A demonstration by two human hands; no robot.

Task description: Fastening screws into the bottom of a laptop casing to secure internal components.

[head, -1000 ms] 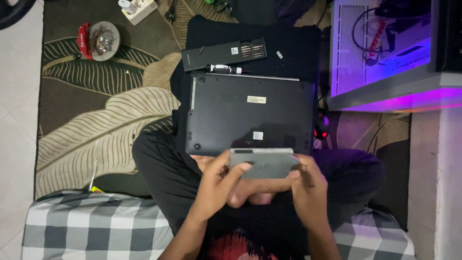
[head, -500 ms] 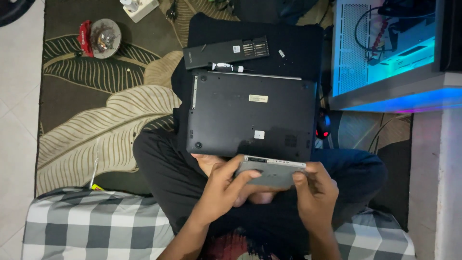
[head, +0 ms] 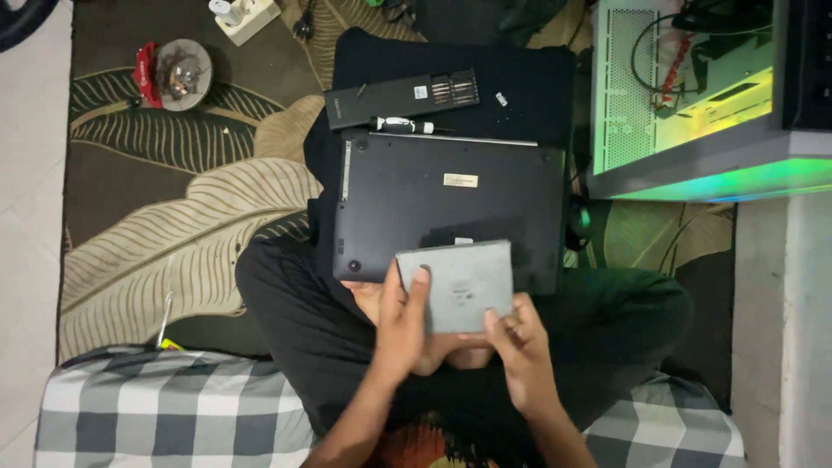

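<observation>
I hold a flat grey rectangular drive unit (head: 459, 282) in both hands above my lap. My left hand (head: 400, 329) grips its left edge with the thumb on top. My right hand (head: 518, 347) holds its lower right corner. Just beyond it a black laptop (head: 433, 195) lies upside down on a black cloth (head: 537, 87), its base facing up. A black screwdriver bit case (head: 403, 93) and a small screwdriver (head: 403, 126) lie past the laptop's far edge.
An open computer case (head: 693, 95) with green lighting stands at the right. A leaf-patterned rug (head: 173, 225) covers the floor. A round dish (head: 182, 74) and a white power strip (head: 244, 16) lie at the far left. A checked cushion (head: 156, 416) is under me.
The grey drive unit has tipped from edge-on to flat, showing its broad face, and has risen toward the laptop. The computer case lighting went from purple to blue to green.
</observation>
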